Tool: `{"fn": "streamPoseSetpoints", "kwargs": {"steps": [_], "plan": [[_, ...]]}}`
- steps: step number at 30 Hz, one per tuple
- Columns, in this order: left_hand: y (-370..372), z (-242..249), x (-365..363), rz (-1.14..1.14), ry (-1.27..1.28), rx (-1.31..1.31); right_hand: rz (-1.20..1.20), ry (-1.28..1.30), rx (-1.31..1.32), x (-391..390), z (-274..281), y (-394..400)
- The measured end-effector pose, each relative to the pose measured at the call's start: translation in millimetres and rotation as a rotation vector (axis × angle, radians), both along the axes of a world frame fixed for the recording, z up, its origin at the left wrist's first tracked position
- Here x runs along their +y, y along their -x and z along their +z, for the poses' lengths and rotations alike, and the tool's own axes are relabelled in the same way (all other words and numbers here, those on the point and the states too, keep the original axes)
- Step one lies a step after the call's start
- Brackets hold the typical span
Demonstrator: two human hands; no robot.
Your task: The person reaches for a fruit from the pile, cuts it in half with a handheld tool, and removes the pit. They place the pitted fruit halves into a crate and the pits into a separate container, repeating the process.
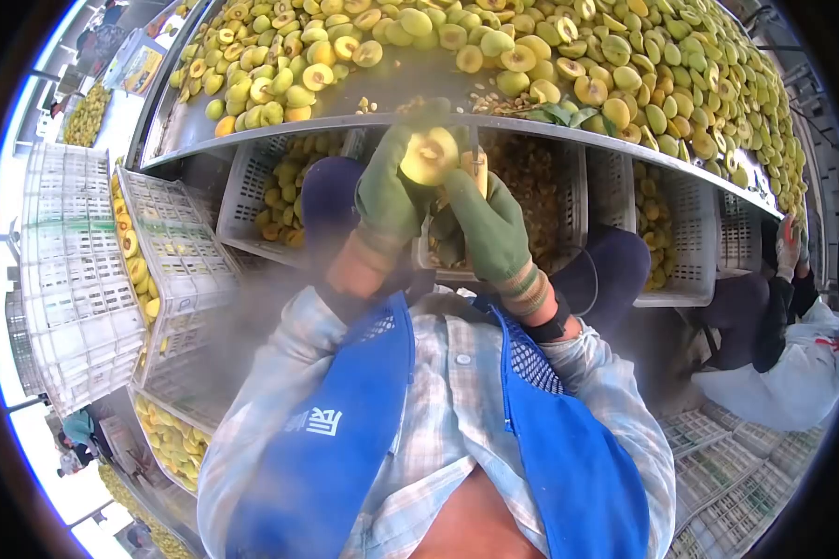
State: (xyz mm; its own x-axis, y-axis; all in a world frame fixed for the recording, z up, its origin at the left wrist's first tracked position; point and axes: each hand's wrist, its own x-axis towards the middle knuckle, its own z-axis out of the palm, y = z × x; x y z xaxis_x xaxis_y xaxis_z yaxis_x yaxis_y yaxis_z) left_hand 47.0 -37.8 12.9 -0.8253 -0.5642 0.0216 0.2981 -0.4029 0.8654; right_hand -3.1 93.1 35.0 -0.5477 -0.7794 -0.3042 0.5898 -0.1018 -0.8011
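Yellow-green halved fruit (pixel 427 158) was held in the green-gloved left hand (pixel 387 182) at the near edge of the grey metal desk (pixel 396 80); green-gloved right hand (pixel 490 222) close beside, grip unclear. Slackened left fingers risked dropping it.

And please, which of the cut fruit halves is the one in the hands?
The stone fruit half in the left hand, its cut face showing; the other halves on the metal table lie unheld.

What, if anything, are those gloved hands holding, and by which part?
The left hand holds a cut fruit by its outer edge, cut face showing. What the right hand may hold is unclear.
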Motion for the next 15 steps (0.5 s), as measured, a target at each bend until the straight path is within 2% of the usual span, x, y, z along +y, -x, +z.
{"fn": "streamPoseSetpoints", "kwargs": {"steps": [1, 2, 7, 15], "plan": [[0, -3, 0, 0.012, 0.143, -0.042, 0.035, -0.019, 0.021, 6, 0, 0], [-1, -5, 2, 0.005, 0.119, -0.005, -0.01, -0.049, 0.08, 7, -1, -2], [6, 1, 6, -0.077, -0.105, 0.111, 0.106, -0.179, 0.116, 22, 12, 7], [8, -3, 11, -0.056, 0.309, 0.028, 0.219, -0.242, 0.118, 28, 14, 11]]}}
